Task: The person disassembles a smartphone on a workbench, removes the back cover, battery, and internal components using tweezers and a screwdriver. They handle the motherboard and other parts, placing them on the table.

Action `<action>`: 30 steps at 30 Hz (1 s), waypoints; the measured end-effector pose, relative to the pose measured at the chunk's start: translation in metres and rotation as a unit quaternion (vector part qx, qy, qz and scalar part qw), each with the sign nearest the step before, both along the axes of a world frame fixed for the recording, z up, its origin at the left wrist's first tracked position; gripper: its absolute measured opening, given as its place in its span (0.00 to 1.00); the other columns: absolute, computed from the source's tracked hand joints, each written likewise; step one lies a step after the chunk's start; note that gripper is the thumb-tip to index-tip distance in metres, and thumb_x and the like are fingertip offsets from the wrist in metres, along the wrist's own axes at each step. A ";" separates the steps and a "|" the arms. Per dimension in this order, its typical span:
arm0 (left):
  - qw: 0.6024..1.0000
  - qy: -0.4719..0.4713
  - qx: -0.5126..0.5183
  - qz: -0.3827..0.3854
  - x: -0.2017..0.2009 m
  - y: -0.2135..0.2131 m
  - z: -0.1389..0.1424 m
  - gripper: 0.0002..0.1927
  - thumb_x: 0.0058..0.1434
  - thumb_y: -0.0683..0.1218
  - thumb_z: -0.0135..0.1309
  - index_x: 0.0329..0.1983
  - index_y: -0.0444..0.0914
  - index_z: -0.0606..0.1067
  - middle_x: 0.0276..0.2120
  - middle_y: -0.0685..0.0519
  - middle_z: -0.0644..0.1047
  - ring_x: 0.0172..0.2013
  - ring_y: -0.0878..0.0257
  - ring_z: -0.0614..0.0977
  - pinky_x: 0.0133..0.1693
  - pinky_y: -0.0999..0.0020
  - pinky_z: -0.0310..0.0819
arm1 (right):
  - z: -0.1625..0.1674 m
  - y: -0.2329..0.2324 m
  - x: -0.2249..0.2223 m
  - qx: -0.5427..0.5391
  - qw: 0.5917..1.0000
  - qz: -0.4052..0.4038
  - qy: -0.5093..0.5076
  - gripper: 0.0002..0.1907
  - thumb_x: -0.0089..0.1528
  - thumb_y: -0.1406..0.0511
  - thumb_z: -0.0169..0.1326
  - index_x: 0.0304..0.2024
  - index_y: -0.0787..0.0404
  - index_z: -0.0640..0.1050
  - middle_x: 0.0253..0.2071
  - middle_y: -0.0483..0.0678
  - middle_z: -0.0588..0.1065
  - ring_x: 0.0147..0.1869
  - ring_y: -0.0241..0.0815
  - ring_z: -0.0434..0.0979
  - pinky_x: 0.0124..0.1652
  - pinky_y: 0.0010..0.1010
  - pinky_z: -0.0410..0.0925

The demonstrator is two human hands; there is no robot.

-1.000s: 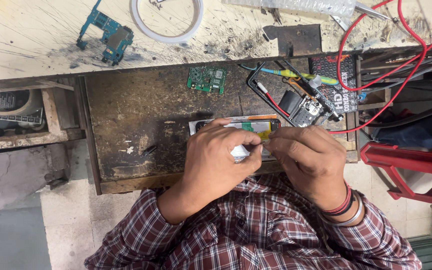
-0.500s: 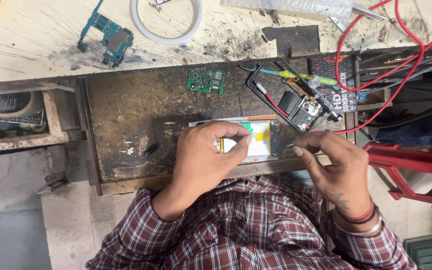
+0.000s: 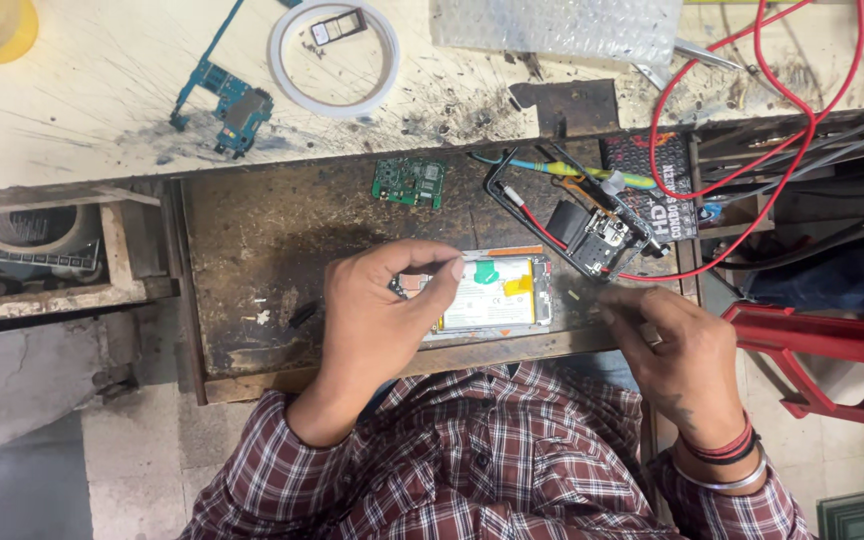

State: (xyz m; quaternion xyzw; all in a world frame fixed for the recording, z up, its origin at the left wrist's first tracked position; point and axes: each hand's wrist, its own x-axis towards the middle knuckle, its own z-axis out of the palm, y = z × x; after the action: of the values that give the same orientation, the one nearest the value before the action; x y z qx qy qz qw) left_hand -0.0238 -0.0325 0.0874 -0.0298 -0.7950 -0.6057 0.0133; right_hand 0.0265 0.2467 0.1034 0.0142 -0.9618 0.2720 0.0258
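An opened phone (image 3: 497, 293) lies on the dark metal work plate (image 3: 262, 230), its white battery showing with green and yellow tabs. My left hand (image 3: 377, 315) rests on the phone's left end, thumb and forefinger pinched over its top left corner; whether they hold a small part I cannot tell. My right hand (image 3: 677, 350) rests on the plate's right front edge, to the right of the phone, fingers curled, nothing visible in it. A black phone frame (image 3: 577, 225) with red wires lies beyond the phone.
A small green circuit board (image 3: 409, 182) lies on the plate. On the pale bench behind are a blue circuit board (image 3: 227, 105), a white tape ring (image 3: 332, 45), bubble wrap (image 3: 562, 28) and red cables (image 3: 752, 110). A red stand (image 3: 832, 350) is at right.
Both hands were together over the phone; my right hand has moved off to the right onto the plate edge, uncovering the battery. My left hand stays on the phone's left end.
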 end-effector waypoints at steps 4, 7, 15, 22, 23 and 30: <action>1.000 0.010 0.021 0.001 -0.003 -0.005 -0.004 0.06 0.62 0.43 0.64 0.40 0.37 0.84 0.32 0.54 0.86 0.32 0.72 0.86 0.33 0.77 0.79 | 0.002 -0.001 -0.001 -0.019 1.000 0.013 0.020 0.10 0.59 0.69 0.65 0.43 0.62 0.84 0.35 0.50 0.81 0.34 0.39 0.81 0.32 0.27 0.71; 1.000 0.000 0.016 0.018 -0.005 -0.008 -0.007 0.06 0.61 0.43 0.64 0.40 0.36 0.84 0.31 0.55 0.85 0.30 0.72 0.85 0.32 0.76 0.78 | 0.004 -0.002 -0.003 -0.036 0.998 0.024 0.041 0.08 0.60 0.69 0.65 0.42 0.62 0.83 0.37 0.49 0.81 0.37 0.38 0.83 0.35 0.26 0.72; 0.996 -0.037 0.061 0.047 -0.010 -0.010 -0.015 0.06 0.63 0.43 0.63 0.41 0.35 0.83 0.27 0.54 0.84 0.27 0.73 0.82 0.29 0.77 0.72 | 0.006 -0.005 -0.011 -0.059 0.997 0.011 0.049 0.08 0.60 0.70 0.65 0.42 0.63 0.83 0.37 0.49 0.82 0.36 0.37 0.81 0.37 0.26 0.71; 0.959 -0.042 0.251 0.124 -0.037 -0.004 -0.032 0.10 0.66 0.42 0.62 0.44 0.29 0.82 0.29 0.52 0.82 0.29 0.71 0.82 0.33 0.78 0.75 | 0.005 -0.014 -0.017 -0.071 0.995 0.025 0.059 0.08 0.61 0.72 0.64 0.42 0.64 0.83 0.37 0.49 0.81 0.36 0.36 0.80 0.38 0.25 0.70; 0.948 -0.046 0.285 0.133 -0.042 -0.004 -0.035 0.10 0.65 0.42 0.62 0.44 0.29 0.81 0.30 0.52 0.82 0.30 0.71 0.82 0.34 0.77 0.76 | 0.004 -0.015 -0.017 -0.076 0.995 0.022 0.059 0.07 0.61 0.72 0.64 0.42 0.64 0.83 0.37 0.49 0.81 0.36 0.36 0.80 0.39 0.25 0.70; 0.907 -0.060 0.376 0.181 -0.054 0.000 -0.049 0.12 0.64 0.43 0.63 0.44 0.27 0.81 0.32 0.51 0.81 0.31 0.68 0.81 0.33 0.73 0.80 | -0.001 -0.012 -0.017 -0.062 0.996 0.020 0.055 0.07 0.61 0.71 0.64 0.42 0.64 0.83 0.37 0.49 0.81 0.37 0.37 0.81 0.39 0.25 0.70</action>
State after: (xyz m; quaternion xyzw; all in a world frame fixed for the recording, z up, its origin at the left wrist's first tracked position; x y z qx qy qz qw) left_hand -0.0781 -0.0326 0.0380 0.1580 -0.4994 -0.8476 0.0847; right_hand 0.0097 0.2345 0.1020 0.0471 -0.9397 0.3306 0.0736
